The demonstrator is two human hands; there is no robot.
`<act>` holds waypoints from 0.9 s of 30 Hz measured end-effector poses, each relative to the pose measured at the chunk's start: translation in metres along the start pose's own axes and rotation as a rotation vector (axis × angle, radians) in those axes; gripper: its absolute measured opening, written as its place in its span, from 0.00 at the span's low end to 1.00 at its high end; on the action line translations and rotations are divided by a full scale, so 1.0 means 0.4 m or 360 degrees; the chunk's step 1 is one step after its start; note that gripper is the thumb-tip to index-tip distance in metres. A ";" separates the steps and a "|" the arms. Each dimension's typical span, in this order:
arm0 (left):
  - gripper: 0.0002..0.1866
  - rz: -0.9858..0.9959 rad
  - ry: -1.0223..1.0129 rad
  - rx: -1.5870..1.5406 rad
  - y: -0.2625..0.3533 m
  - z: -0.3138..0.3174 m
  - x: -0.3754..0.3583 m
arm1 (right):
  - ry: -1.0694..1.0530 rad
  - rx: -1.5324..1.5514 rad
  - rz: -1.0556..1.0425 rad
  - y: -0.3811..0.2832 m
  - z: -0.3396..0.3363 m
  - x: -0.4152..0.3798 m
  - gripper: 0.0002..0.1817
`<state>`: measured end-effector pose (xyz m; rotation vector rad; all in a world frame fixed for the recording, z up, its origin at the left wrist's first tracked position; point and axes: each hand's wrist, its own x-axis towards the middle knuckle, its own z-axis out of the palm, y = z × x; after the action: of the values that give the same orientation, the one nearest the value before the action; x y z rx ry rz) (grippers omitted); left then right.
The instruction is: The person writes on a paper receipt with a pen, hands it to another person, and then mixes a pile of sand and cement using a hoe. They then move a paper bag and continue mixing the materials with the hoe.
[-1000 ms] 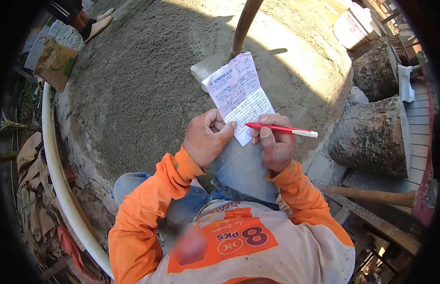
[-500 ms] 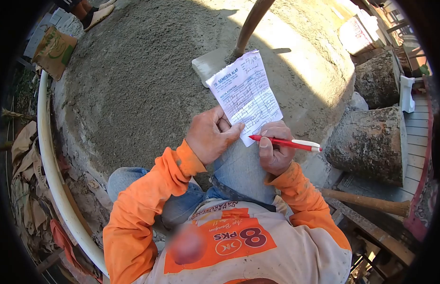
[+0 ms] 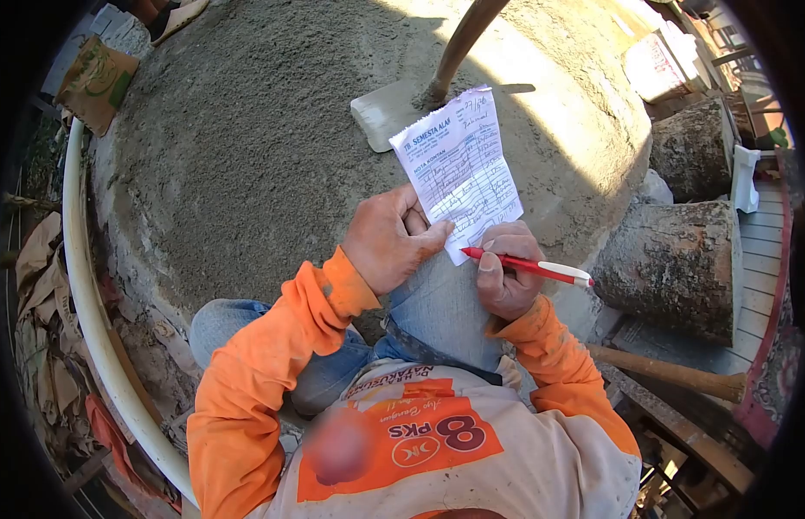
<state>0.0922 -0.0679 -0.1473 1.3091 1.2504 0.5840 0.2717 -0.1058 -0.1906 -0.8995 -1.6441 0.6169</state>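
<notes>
My left hand [image 3: 391, 240] pinches the lower left edge of a white paper receipt [image 3: 458, 164] between thumb and fingers. Blue print heads the sheet, and handwriting fills its ruled lines. A red pen [image 3: 532, 266] with a white clip is gripped in my right hand [image 3: 508, 272], its tip pointing left at the bottom of the receipt. Both hands are over my jeans-clad knee [image 3: 445, 311]. Just beyond the receipt, a flat metal hoe blade [image 3: 383, 114] rests on wet grey mortar [image 3: 246, 156], its wooden handle [image 3: 463, 48] rising away from me.
Cut logs [image 3: 675, 264] stand at the right, near another wooden handle [image 3: 670, 370]. A white pipe [image 3: 91, 303] curves along the left side, beside crumpled sacks [image 3: 48, 294]. A brown paper bag [image 3: 95, 85] sits upper left, near a person's foot [image 3: 179, 19].
The receipt has tilted a little and shifted slightly right and up in view. The pen has moved slightly to the right. Both hands keep their holds.
</notes>
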 end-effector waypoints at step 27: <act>0.14 0.0020 0.0017 -0.0043 0.002 0.003 0.000 | 0.0078 -0.0004 0.0114 0.003 0.016 0.000 0.06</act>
<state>0.0933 -0.0681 -0.1469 1.2937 1.2398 0.6153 0.2660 -0.1047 -0.1931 -0.9715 -1.5742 0.6373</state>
